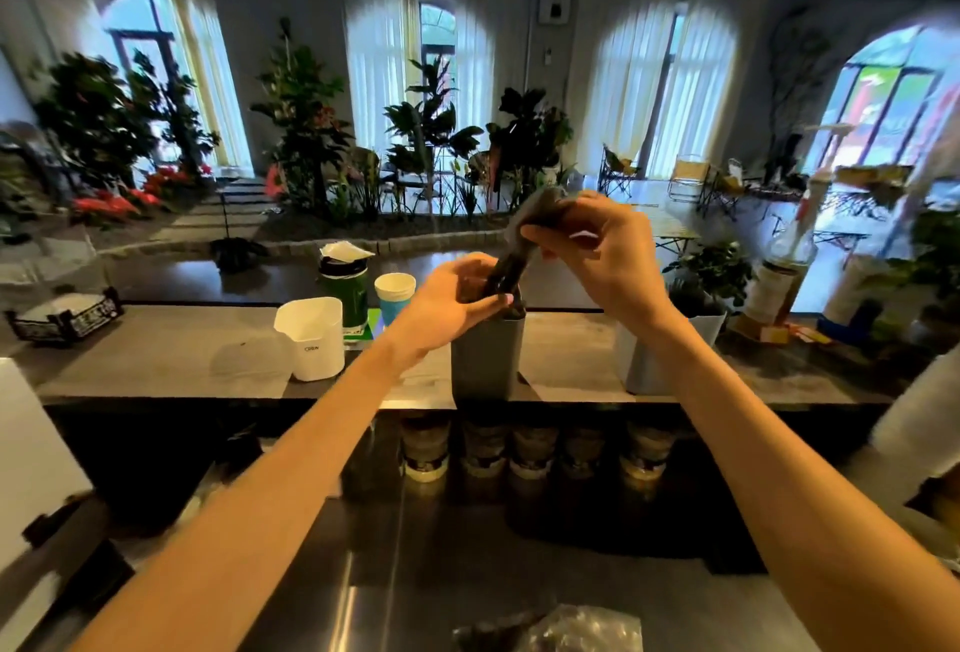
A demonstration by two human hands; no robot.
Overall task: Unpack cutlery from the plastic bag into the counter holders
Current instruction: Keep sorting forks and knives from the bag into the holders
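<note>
A grey holder (485, 357) stands on the raised counter shelf, straight ahead. Over its mouth I hold a bundle of black cutlery (511, 264), its lower ends at the holder's rim. My left hand (452, 300) grips the bundle low, just above the rim. My right hand (597, 251) pinches the clear plastic wrap (540, 212) at the bundle's top, which looks blurred. A white holder (311, 339) stands to the left, and a second grey holder (644, 365) to the right, partly behind my right forearm. A crumpled plastic bag (571, 630) lies on the steel counter at the bottom edge.
Behind the holders stand a green canister (345, 295) and a blue-and-white paper cup (395, 295). A black napkin tray (65, 316) sits far left on the shelf. Jars (530, 448) line the space under the shelf. Bottles and a potted plant (711, 277) crowd the right.
</note>
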